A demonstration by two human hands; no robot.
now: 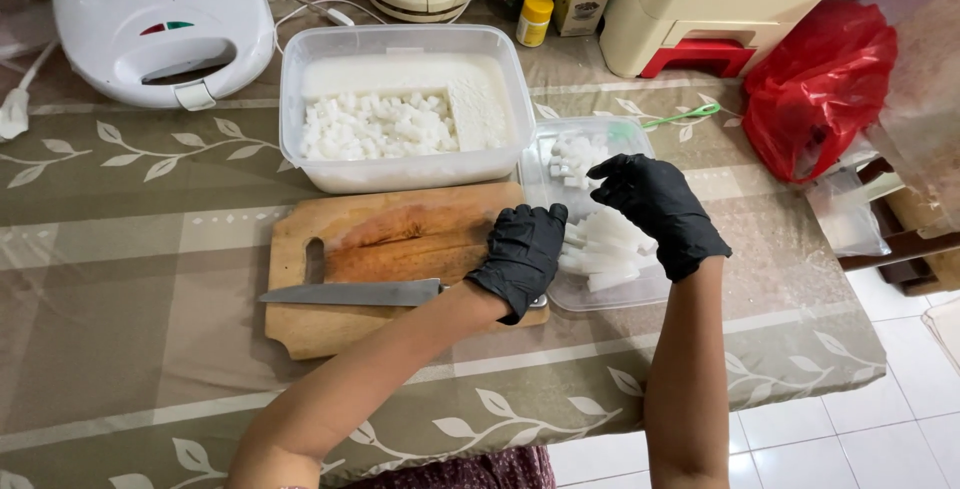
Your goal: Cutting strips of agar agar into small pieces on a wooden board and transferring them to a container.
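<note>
White translucent jelly strips (605, 249) lie in a shallow clear plastic tray (640, 294) on the table; the black-gloved right hand (655, 204) hovers above, fingers curled, its grip unclear. The left hand (520, 257), half-closed, rests on the wooden cutting board (380, 239), holding nothing, beside the steel knife (350, 294).

Left hand (520, 257) gloved black, fingers curled – right hand (655, 207) raised, bent downward
</note>
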